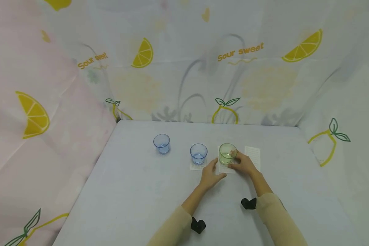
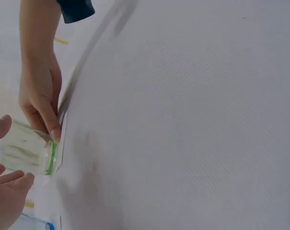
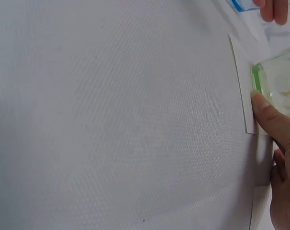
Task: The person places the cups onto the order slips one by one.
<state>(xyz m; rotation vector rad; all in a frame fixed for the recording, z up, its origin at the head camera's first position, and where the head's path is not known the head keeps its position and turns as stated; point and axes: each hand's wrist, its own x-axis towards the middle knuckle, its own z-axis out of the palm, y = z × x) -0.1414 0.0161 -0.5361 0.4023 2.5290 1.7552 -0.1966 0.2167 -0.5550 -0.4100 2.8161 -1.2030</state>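
A clear green-tinted glass stands upright on a white paper card. My right hand grips it low from the right, thumb in front near the base and fingers reaching behind. To the left of that glass is my left hand, its fingers extended and spread, holding nothing. The left wrist view shows a gap between the left hand's fingers and the green glass. Just beyond the left hand, a blue glass stands on another paper card.
Farther left, a second blue glass stands directly on the white table. A printed paper sheet lies right of the green glass, partly behind the right hand. Lemon-printed cloth surrounds the back and sides.
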